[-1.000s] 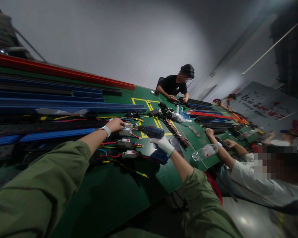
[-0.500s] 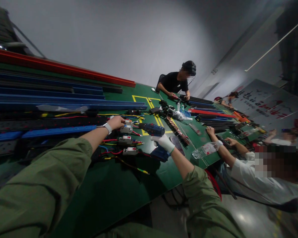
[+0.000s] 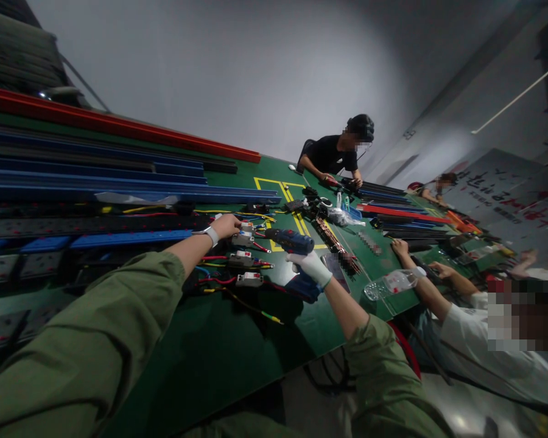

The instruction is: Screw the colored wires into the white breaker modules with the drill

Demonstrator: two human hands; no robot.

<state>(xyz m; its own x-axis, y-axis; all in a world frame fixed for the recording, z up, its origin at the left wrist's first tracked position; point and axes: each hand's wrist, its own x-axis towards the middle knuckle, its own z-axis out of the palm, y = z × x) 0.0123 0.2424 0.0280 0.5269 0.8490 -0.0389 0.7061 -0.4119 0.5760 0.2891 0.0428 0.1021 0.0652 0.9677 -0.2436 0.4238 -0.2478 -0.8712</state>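
My right hand (image 3: 311,267), in a white glove, grips a blue cordless drill (image 3: 290,239) by its handle. The drill's nose points left toward a small white circuit breaker (image 3: 246,227) with wires at its ends. My bare left hand (image 3: 225,227) is closed on that breaker's left side; its fingertips are partly hidden. Nearer to me lie more wired breakers, among them one with a red switch (image 3: 249,279). A yellow-green wire (image 3: 270,317) runs out over the green table (image 3: 237,365).
Blue metal profiles (image 3: 132,187) and a long red profile (image 3: 119,123) lie to the left, with socket strips (image 3: 132,238). A wire bundle (image 3: 331,236), a plastic bottle (image 3: 393,283) and a phone lie to the right. Co-workers sit across (image 3: 331,155) and at right (image 3: 475,328).
The whole scene has shifted rightward and slightly down as my head turned left. Both hands and the drill stay nearly in place relative to the breakers.
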